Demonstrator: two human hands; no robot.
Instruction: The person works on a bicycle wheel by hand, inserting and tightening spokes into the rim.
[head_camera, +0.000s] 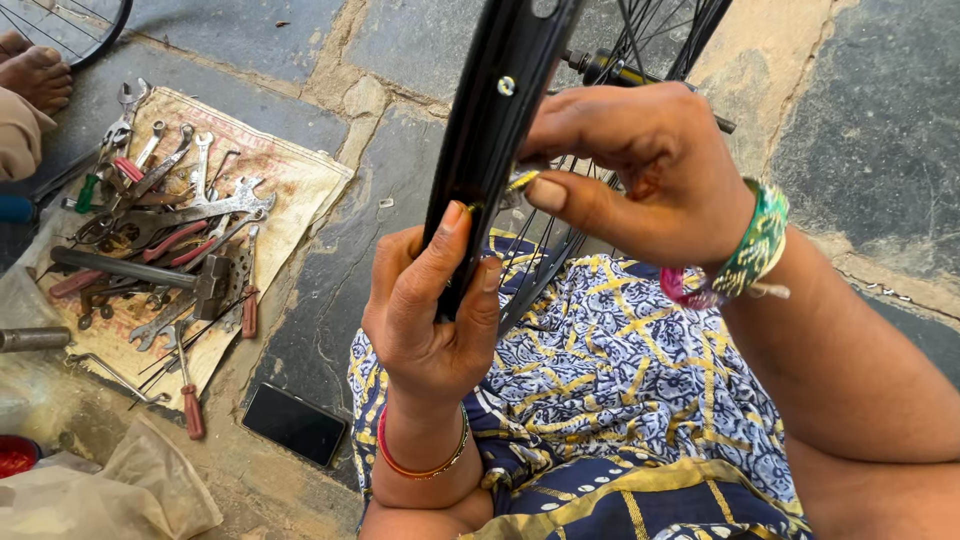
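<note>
A black bicycle wheel rim (500, 100) stands upright over my lap, its thin spokes (640, 40) running to a hub behind my fingers. My left hand (430, 310) grips the rim's lower edge, thumb on the near side. My right hand (640, 170) reaches in from the right and pinches a small brass-coloured spoke nipple (521, 181) against the rim's inner face. A silver nipple head (506, 86) shows higher up on the rim. Bangles circle both wrists. Blue, white and yellow patterned cloth (620, 390) covers my knees beneath.
A sack mat (290, 180) on the stone floor at left carries several spanners, pliers, a hammer (200, 280) and a red-handled screwdriver (190, 405). A black phone (295, 425) lies near my knee. Another person's foot (35, 70) and another wheel are at top left.
</note>
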